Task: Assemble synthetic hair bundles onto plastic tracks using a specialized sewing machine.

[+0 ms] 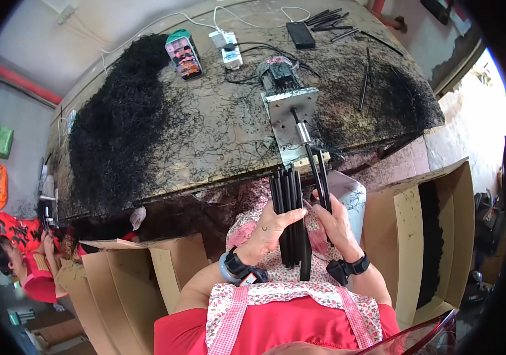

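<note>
My left hand (272, 232) is wrapped round a bundle of black tubes (289, 245), its thumb lying across them. They stand roughly upright over my floral apron. In my right hand (337, 223) are slim black tubes (322, 177), pinched between thumb and fingers. One of these tubes runs up to the silver collar (304, 132) on the shaft of a small motor (279, 76). Whether its tip is inside the collar I cannot tell. The motor sits behind an upright metal plate (300, 102) at the table's front edge.
Black curly shavings form a big heap (119, 127) on the table's left. Loose rods (330, 21), a phone (300, 35), a power strip (230, 54) and a printed container (183, 56) lie behind. Cardboard boxes (125, 284) flank me; the right box (405, 236) holds black material. Another person (37, 269) works at left.
</note>
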{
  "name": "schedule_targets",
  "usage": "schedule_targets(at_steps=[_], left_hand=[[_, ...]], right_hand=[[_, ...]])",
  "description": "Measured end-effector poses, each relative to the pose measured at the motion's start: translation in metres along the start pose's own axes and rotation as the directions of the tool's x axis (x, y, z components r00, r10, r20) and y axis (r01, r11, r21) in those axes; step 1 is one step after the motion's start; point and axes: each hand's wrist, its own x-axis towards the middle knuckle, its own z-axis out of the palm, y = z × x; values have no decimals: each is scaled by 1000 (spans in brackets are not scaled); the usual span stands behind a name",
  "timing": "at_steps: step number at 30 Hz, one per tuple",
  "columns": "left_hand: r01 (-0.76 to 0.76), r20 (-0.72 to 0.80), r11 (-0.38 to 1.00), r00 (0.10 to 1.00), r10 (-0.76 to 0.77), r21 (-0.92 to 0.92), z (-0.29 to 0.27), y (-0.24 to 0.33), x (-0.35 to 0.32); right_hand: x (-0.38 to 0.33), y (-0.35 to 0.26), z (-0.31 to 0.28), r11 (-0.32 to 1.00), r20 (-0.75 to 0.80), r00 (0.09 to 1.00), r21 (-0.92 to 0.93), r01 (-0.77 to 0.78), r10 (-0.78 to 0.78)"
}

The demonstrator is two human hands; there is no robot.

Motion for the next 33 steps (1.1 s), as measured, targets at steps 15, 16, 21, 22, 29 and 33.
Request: schedule_targets(at_steps=[15,16,21,22,29,33], left_hand=[[-53,54,999,997,53,1,21,-21,34],[-28,29,1000,999,28,-15,18,-23,30],[132,150,990,979,-139,56,6,-27,8],[142,128,990,981,-144,26,4,-26,6],[103,88,994,991,-98,-46,4,-16,2],[23,56,999,998,-25,45,10,-10,7]], right_hand=[[-37,5,0,987,-83,996,155,33,-20],[-34,4,-3,976,-68,998,216,31,-16],[-10,3,3,972,-52,999,233,25,-14],[-7,4,3,982,-58,998,183,39,-29],[-30,4,2,972,-61,998,233,25,-11],[-22,5,2,983,-72,997,177,43,-31]])
